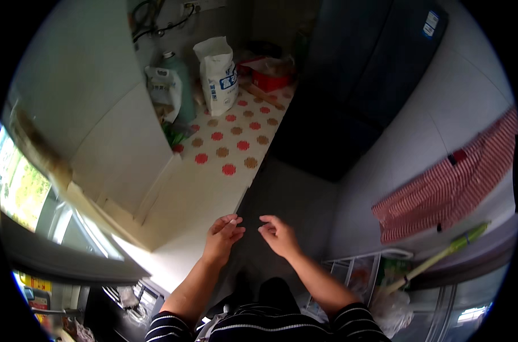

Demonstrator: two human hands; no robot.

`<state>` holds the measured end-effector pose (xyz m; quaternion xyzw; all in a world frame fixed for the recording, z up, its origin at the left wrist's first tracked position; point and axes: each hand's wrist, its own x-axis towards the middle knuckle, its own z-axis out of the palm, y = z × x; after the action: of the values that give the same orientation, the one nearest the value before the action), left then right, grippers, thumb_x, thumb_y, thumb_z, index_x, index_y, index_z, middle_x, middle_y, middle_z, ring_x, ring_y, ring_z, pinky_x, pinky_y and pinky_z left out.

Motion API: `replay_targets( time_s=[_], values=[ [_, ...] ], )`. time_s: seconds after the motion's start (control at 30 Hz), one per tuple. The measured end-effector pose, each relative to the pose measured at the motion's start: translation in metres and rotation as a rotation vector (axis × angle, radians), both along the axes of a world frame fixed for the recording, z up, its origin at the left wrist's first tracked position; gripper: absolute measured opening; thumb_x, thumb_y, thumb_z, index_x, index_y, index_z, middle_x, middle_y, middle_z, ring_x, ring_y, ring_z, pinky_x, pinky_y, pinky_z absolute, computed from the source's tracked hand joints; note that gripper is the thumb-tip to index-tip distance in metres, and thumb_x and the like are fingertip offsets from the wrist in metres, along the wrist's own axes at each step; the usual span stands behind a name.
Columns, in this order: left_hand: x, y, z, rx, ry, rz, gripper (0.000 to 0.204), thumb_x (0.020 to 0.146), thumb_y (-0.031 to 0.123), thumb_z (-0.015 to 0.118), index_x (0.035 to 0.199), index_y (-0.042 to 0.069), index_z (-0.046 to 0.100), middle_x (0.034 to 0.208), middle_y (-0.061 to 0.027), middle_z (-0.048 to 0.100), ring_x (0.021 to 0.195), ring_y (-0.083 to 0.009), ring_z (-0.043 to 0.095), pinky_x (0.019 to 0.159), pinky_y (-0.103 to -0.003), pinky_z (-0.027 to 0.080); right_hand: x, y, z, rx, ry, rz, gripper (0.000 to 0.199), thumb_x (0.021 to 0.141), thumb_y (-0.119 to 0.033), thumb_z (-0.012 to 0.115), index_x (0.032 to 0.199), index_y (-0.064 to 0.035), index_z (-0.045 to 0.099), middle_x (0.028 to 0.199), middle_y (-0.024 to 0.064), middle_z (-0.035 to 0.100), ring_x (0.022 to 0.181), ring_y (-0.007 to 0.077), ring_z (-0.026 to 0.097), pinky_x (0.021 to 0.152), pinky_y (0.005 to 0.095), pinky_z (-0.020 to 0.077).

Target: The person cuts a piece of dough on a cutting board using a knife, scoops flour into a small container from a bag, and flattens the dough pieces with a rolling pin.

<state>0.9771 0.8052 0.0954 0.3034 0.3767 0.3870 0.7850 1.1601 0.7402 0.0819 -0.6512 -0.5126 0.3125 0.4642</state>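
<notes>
Both hands hover in front of my body, a short gap between them. My left hand point(223, 238) is at the edge of the pale countertop point(182, 214), its fingers loosely bent and slightly apart, with nothing visible in them. Over the dark floor point(293, 205), my right hand point(278, 236) has its thumb and fingertips apart and is bare as well. Farther along, a cloth with red and brown flower shapes point(243, 145) covers the counter. On it stands a white bag with blue print point(218, 80), its top open.
A green bottle point(182, 85), a white handled bag point(163, 94), a red box point(267, 77) and a wooden rolling pin point(263, 97) crowd the counter's far end. Beyond is a dark refrigerator point(350, 80). A striped cloth point(447, 182) hangs at right, above a wire rack point(350, 271) and green-headed stick point(441, 253).
</notes>
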Motion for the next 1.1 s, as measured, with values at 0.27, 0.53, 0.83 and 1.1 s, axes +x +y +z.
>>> replay_targets(
  time_s=[0.27,0.53,0.83,1.1],
  values=[
    [0.117,0.158,0.005,-0.077,0.007,0.271,0.02,0.094,0.016,0.057,0.112,0.006,0.058,0.103,-0.0105,0.065,0.085,-0.0212,0.064,0.079,-0.035,0.051,0.226,0.337,-0.049,-0.012,-0.338,-0.042,0.039,0.082,-0.019,0.07,0.116,-0.0033,0.061,0.107,0.0171,0.065,0.094,0.029,0.065,0.083,0.0378,0.0521],
    [0.184,0.219,-0.029,-0.254,-0.041,0.469,0.021,0.094,0.015,0.057,0.112,0.005,0.059,0.104,-0.0123,0.066,0.087,-0.0258,0.064,0.08,-0.04,0.052,0.343,0.627,-0.118,-0.22,-0.8,-0.147,0.041,0.089,-0.014,0.059,0.128,-0.0037,0.051,0.129,0.0171,0.051,0.117,0.0328,0.05,0.093,0.0435,0.0475],
    [0.288,0.345,-0.044,-0.171,-0.044,0.27,0.039,0.097,0.019,0.056,0.132,0.004,0.048,0.12,-0.0116,0.06,0.103,-0.0213,0.06,0.09,-0.035,0.048,0.329,0.578,-0.151,-0.061,-0.416,-0.098,0.017,0.09,-0.01,0.052,0.103,0.0009,0.057,0.098,0.0192,0.062,0.091,0.0353,0.061,0.075,0.0466,0.0484],
    [0.299,0.302,-0.007,0.135,0.143,0.181,0.066,0.089,0.022,0.068,0.14,0.0,0.033,0.116,-0.0086,0.057,0.105,-0.0151,0.052,0.093,-0.032,0.042,0.21,0.261,-0.08,0.075,0.155,0.187,0.04,0.098,-0.021,0.051,0.128,0.0021,0.04,0.107,0.0138,0.054,0.092,0.0223,0.054,0.084,0.0342,0.0454]
  ],
)
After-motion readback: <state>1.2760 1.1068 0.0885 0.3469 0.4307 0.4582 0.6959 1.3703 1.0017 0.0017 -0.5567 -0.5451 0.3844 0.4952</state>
